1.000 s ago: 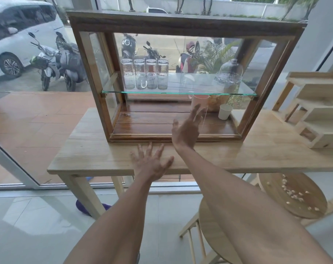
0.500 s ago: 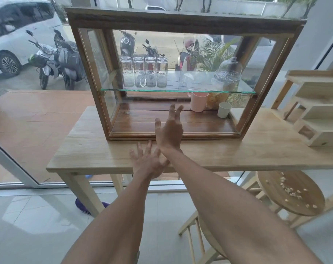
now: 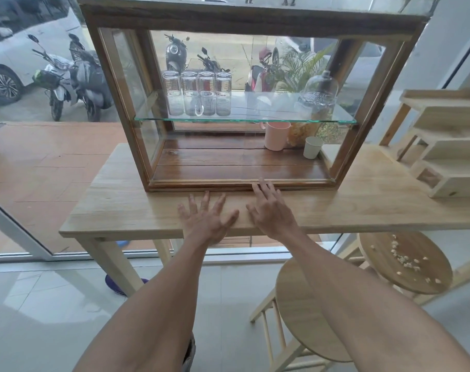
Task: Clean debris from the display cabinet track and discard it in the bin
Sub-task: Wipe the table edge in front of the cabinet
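A wooden display cabinet (image 3: 115, 84) with glass sides stands on a light wooden table (image 3: 121, 200). Its front track (image 3: 201, 183) runs along the bottom front edge. My left hand (image 3: 205, 220) lies flat on the table just in front of the track, fingers spread, holding nothing. My right hand (image 3: 271, 210) is also open, its fingertips touching the track near the middle. Pale crumbs of debris (image 3: 405, 260) lie scattered on a round stool (image 3: 384, 267) at the lower right. No bin is in view.
Inside the cabinet, a glass shelf (image 3: 255, 120) carries several glasses (image 3: 197, 93) and a glass dome (image 3: 320, 88); a pink cup (image 3: 277, 135) and a white cup (image 3: 312, 147) stand below. A wooden tiered rack (image 3: 448, 146) sits at the table's right end. A second stool (image 3: 306, 312) stands beneath.
My right hand has come down from in front of the cabinet's opening to the bottom track. My left hand has stayed flat on the table. The view has moved closer.
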